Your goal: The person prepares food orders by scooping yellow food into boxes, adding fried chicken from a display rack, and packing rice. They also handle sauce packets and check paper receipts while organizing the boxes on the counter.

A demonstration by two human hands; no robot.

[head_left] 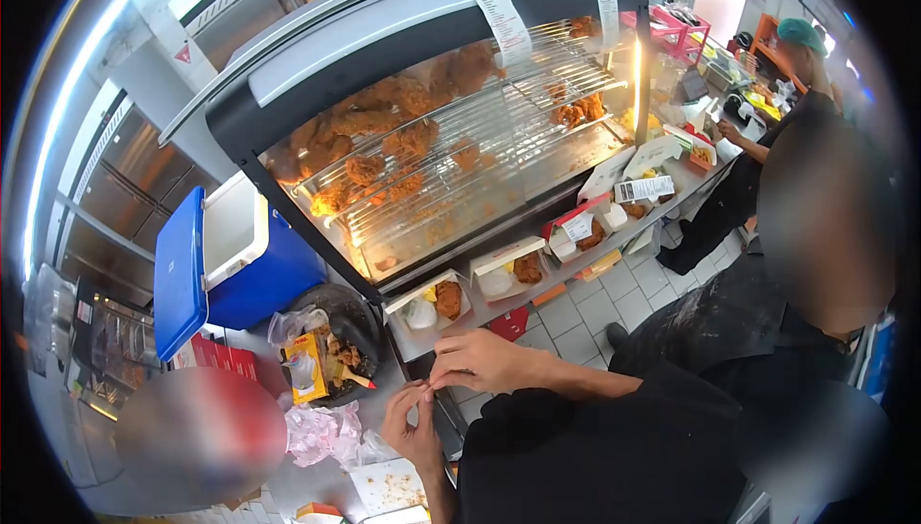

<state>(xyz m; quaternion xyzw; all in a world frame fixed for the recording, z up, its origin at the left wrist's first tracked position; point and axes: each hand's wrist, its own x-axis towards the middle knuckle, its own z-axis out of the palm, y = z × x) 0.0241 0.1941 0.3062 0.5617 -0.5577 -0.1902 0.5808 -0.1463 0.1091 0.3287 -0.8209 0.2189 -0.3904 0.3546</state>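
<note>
My left hand [413,425] and my right hand [483,361] meet at the fingertips, just in front of the warmer's ledge. Both are closed in a pinch; anything between the fingers is too small to make out. Nearest to them is an open meal box [403,315] with a piece of fried chicken [449,299] and a white wrapped item [420,315]. Along the same ledge stands another open box [484,261] with chicken. Below my left hand lies a white paper-lined tray [384,486] with crumbs.
A heated glass display [451,159] holds fried chicken on wire racks. To its left are a blue cooler [254,274] with its lid open, a black bin [350,318] of scraps and pink crumpled plastic [321,433]. Co-workers [710,313] stand close on the right.
</note>
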